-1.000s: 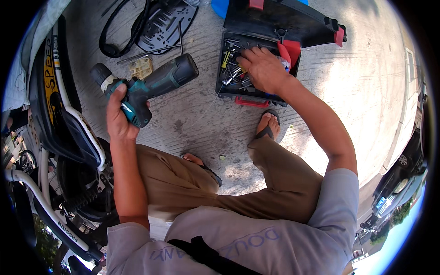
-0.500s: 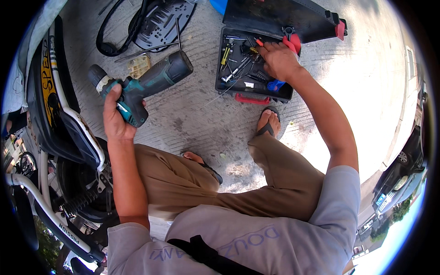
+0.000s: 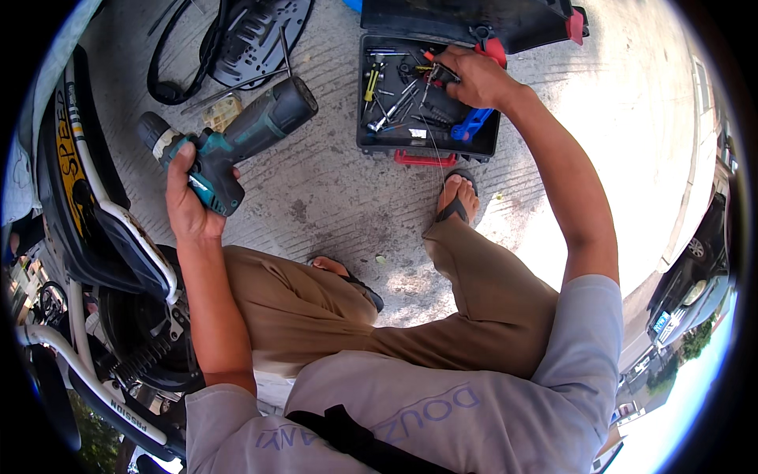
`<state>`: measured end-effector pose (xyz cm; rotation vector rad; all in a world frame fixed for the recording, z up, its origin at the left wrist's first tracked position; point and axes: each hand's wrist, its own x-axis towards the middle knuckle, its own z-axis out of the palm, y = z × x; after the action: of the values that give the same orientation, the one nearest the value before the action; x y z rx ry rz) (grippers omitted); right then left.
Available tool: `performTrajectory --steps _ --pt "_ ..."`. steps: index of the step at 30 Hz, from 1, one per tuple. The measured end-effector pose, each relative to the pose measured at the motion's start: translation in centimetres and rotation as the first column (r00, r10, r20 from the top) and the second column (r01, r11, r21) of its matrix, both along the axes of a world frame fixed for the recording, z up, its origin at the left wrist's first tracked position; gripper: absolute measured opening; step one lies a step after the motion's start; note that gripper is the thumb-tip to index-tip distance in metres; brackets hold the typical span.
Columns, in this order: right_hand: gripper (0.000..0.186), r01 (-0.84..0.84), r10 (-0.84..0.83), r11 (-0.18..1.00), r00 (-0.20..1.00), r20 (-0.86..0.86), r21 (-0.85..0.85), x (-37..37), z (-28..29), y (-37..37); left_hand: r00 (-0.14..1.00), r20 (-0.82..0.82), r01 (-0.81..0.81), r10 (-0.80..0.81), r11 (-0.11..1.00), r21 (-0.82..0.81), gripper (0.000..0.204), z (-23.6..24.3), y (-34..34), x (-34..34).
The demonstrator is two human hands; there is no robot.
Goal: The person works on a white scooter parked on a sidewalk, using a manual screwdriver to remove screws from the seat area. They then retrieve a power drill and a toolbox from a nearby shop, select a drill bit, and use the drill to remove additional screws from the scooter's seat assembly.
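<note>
My left hand (image 3: 189, 205) grips a teal-and-black cordless drill (image 3: 207, 178), held at the left over the ground. My right hand (image 3: 478, 83) reaches into the open black toolbox (image 3: 489, 144), its fingers closed on a small metal tool (image 3: 430, 79) that is partly hidden by them. Screwdrivers, sockets and other small tools lie in the box, among them a yellow-handled screwdriver (image 3: 371, 83), a blue plastic tool (image 3: 474, 124) and a red item (image 3: 491, 49) by my knuckles.
Close on my left stands a two-wheeler (image 3: 79, 174). A perforated black plate (image 3: 253, 39), a black loop (image 3: 170, 87) and a small clear case (image 3: 223, 112) lie on the concrete ground (image 3: 300, 205). My feet are below the toolbox. A car (image 3: 691, 276) stands at the far right.
My right hand has lifted from deeper among the tools and now has a small metal tool in its fingers. The drill, toolbox and ground items sit slightly higher and further left in the view.
</note>
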<state>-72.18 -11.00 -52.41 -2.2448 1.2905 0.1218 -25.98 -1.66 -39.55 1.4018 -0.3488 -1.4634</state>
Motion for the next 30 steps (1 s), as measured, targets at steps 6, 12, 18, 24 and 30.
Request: performTrajectory --steps 6,12,18,24,30 --pt "0.057 -0.015 0.015 1.000 0.996 -0.084 -0.006 0.8 0.5 0.4 1.000 -0.003 -0.009 0.009 1.000 0.007 0.032 0.0 0.1 0.3" --pt "0.035 -0.298 0.238 0.951 0.881 -0.408 -0.087 5.0 0.4 3.1 0.999 0.007 -0.052 0.052 0.999 0.003 0.030 0.5 0.2 0.1" --pt "0.030 -0.384 0.341 0.854 0.923 -0.180 -0.350 9.9 0.4 2.1 0.998 0.010 -0.059 0.059 0.998 -0.013 0.029 0.8 0.5 -0.1" --pt "0.035 -0.362 0.312 0.929 0.878 -0.364 -0.076 7.1 -1.0 3.4 0.999 -0.011 -0.041 0.041 0.999 -0.019 0.029 0.5 1.0 0.7" --pt "0.029 -0.326 0.293 0.944 0.895 -0.336 -0.046 5.5 -1.3 2.9 0.998 -0.002 -0.069 0.069 0.997 -0.019 0.028 1.1 0.8 -0.1"
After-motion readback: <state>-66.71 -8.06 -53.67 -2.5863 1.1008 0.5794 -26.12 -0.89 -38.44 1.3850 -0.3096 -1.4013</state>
